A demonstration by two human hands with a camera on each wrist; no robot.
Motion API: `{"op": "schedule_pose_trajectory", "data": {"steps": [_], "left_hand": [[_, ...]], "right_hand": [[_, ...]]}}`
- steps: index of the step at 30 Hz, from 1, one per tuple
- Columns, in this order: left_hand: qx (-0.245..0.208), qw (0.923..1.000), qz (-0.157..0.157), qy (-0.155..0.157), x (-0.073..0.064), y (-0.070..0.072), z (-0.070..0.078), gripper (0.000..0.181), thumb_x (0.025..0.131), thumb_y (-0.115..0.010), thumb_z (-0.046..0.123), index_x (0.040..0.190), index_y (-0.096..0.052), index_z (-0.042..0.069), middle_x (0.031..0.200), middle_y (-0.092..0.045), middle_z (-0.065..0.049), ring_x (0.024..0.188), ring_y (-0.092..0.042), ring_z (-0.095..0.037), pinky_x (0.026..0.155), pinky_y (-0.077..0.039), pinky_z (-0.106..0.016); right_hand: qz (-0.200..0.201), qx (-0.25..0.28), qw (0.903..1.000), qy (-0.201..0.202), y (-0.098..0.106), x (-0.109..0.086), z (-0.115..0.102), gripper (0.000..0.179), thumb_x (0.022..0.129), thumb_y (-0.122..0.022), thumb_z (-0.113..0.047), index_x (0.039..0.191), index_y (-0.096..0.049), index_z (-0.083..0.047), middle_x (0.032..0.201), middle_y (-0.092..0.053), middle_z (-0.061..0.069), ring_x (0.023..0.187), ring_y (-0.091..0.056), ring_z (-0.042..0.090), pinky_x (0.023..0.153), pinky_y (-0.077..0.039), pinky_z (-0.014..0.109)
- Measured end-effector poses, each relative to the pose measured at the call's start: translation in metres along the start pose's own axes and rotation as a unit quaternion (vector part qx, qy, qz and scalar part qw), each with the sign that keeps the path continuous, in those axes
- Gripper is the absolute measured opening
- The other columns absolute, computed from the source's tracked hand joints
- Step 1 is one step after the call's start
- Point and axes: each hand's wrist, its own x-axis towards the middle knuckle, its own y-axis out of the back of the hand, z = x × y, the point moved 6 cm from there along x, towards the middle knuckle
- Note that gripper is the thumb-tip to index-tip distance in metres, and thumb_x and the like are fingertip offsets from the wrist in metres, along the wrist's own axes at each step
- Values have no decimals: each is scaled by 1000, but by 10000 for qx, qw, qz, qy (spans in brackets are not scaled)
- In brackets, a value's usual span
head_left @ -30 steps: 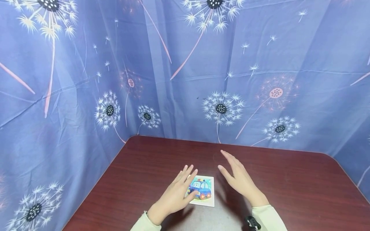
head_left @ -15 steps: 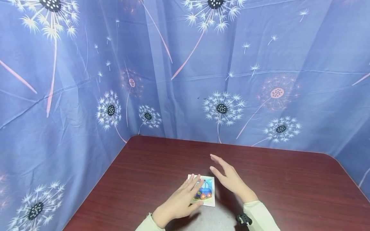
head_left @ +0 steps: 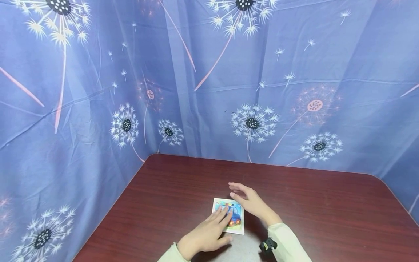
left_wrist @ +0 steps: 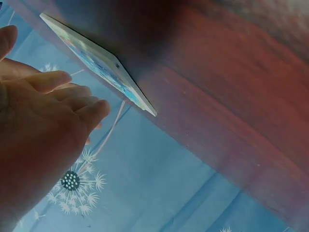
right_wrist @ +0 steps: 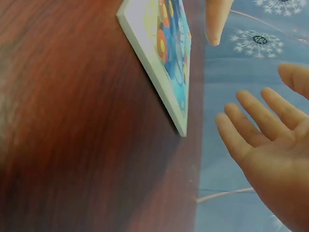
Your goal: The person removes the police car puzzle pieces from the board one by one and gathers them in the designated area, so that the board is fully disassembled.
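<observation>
Left hand [head_left: 208, 232] over the picture board [head_left: 238, 222] and right hand [head_left: 254, 204] near it gripped nothing, fingers loosely spread; a one-sided push risked skidding it.

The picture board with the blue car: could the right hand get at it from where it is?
Probably yes. The right hand is near the far right corner of the picture board, with nothing visible blocking the right edge. The left hand hides only part of the left side.
</observation>
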Motion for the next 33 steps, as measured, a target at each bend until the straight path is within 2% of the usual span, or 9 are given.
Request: {"op": "schedule_pose_trajectory", "data": {"steps": [4, 7, 13, 18, 27, 33], "left_hand": [[98, 9998, -172, 50, 0, -3, 1, 70, 97, -47, 49, 148, -34, 2, 155, -26, -17, 143, -24, -32, 112, -29, -44], [114, 9996, -261, 72, -1, -3, 1, 70, 97, -48, 50, 148, -35, 3, 155, -27, -16, 143, -25, -32, 112, -30, -43], [79, 9985, -531, 106, -2, -6, 0, 70, 97, -45, 51, 148, -35, 3, 156, -24, -17, 143, -24, -31, 112, -30, -42], [-32, 9977, -658, 133, -2, -4, 2, 69, 98, -46, 50, 147, -36, 3, 156, -25, -18, 143, -25, -31, 112, -30, -42], [5, 9974, -707, 158, -3, -2, 3, 67, 98, -48, 46, 147, -37, 2, 155, -28, -17, 143, -25, -30, 113, -29, -40], [-66, 9967, -775, 212, -2, -4, 2, 67, 98, -48, 47, 146, -38, 2, 154, -29, -17, 143, -25, -28, 113, -28, -39]], "right_hand": [[-404, 174, 9990, -65, -7, 3, 4, 40, 97, -56, -8, 132, -49, 11, 127, -56, 29, 114, -58, 41, 95, -47, 47], [-633, 152, 9979, -15, -12, 5, 11, 39, 97, -55, -10, 130, -52, 10, 123, -59, 27, 111, -61, 36, 95, -49, 43], [-874, -33, 9961, 98, -21, 10, 13, 34, 95, -57, -7, 124, -56, 11, 116, -64, 25, 106, -63, 35, 94, -48, 48], [-974, -223, 9950, -54, -24, 13, 13, 30, 94, -59, -6, 120, -61, 8, 114, -66, 21, 101, -63, 33, 89, -50, 46], [-1035, -372, 9935, -280, -30, 17, 23, 25, 90, -60, 3, 115, -66, 2, 106, -66, 14, 95, -62, 27, 81, -51, 30], [-1081, -425, 9930, -196, -35, 19, 24, 24, 88, -61, 6, 111, -68, 2, 99, -63, 11, 91, -58, 26, 82, -52, 35]]}}
